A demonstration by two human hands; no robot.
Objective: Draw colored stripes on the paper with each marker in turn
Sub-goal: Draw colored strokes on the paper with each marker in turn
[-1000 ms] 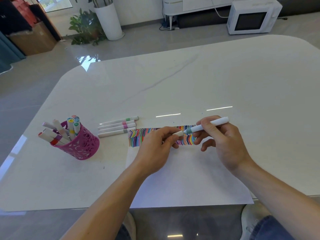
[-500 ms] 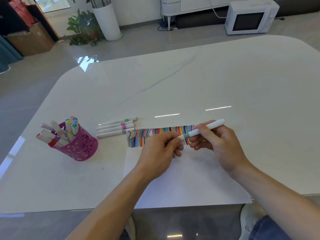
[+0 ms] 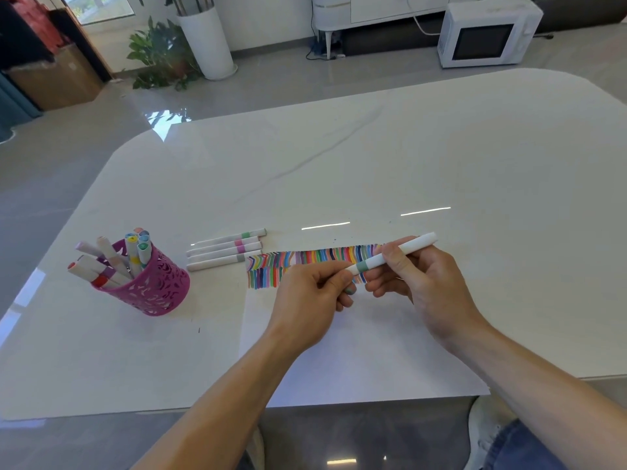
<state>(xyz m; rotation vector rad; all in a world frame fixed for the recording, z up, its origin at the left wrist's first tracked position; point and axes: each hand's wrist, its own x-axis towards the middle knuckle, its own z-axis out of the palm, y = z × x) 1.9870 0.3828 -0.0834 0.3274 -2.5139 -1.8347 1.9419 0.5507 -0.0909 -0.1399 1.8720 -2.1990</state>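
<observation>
A white sheet of paper [image 3: 356, 361] lies at the table's near edge, with a band of coloured stripes [image 3: 305, 262] along its top. Above the stripes my right hand [image 3: 424, 283] grips a white marker with a grey-green band [image 3: 393, 254] by its barrel. My left hand [image 3: 308, 300] pinches the marker's cap end, and a green cap tip shows at its fingers. Several capped markers [image 3: 225, 251] lie in a row left of the paper. A pink cut-out cup [image 3: 149, 286] at the left holds several more markers.
The white marble table [image 3: 373, 164] stretches far beyond the paper. On the floor behind stand a white microwave [image 3: 488, 32], a potted plant [image 3: 159, 56] and a cardboard box [image 3: 54, 79]. My shoe [image 3: 485, 432] shows below the table edge.
Both hands have stayed joined on the marker above the stripes. The marker has lowered a little and my left fingers have closed further over its cap end.
</observation>
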